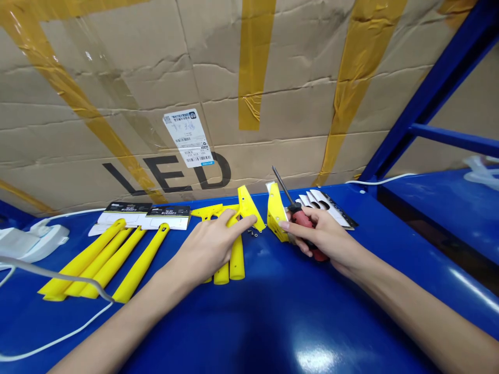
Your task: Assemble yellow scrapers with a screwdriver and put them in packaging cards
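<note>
Screws at my fingertips, screwdriver ready.

My left hand [210, 246] lies spread across the yellow handles [230, 262] mid-worktop, pinning them flat while its fingertips reach the small screws [255, 232]. My right hand [323, 239] is closed around the red screwdriver [302, 218], shaft angled up, steadying a yellow bracket [276, 213]; spare handles [105, 259] wait leftward, card packs [325, 205] toward the back edge.

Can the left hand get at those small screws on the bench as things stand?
Probably yes. The left hand lies on the yellow handles, its fingertips right beside the small screws on the blue bench. Nothing covers them; the right hand, holding a red-handled screwdriver, stays clear.
</note>
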A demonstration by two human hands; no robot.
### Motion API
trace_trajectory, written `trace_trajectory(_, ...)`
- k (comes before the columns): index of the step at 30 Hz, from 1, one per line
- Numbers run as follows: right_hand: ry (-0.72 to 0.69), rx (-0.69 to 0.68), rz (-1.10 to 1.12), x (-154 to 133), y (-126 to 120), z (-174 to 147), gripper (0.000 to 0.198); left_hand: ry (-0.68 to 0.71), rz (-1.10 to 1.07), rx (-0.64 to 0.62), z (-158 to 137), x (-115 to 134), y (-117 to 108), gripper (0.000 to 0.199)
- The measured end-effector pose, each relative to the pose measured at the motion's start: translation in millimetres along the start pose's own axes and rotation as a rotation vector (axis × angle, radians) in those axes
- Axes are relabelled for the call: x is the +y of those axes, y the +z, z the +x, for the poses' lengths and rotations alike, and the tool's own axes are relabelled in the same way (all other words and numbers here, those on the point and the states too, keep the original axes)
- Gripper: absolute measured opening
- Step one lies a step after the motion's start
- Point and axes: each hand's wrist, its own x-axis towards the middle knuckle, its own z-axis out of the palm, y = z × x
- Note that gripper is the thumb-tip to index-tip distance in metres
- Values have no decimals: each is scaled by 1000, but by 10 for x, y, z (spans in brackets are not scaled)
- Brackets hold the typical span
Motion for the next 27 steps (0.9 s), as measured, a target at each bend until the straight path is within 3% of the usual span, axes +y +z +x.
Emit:
trace_trajectory(5,-26,7,18,-46,39,-14,40,6,-19,-4,6,31,-22,55)
trace_trajectory(8,-32,5,9,-53,42,-27,41,-36,-70,61,-13,35,-98,44)
trace_trajectory(12,-11,-1,-28,-11,28,-31,40,-220,-81,130,-85,-39,-333,36)
trace_trajectory(16,-4,1,-53,14,41,-30,40,-408,-29,51,-153,-239,-505,40)
trace_trajectory(21,2,-15,-62,-7,109,-51,38,-456,-53,-41,-163,-497,-378,39)
trace_trajectory(27,23,-36,-101,6,196,-82,36,-425,-109,-114,-111,-620,-86,32)
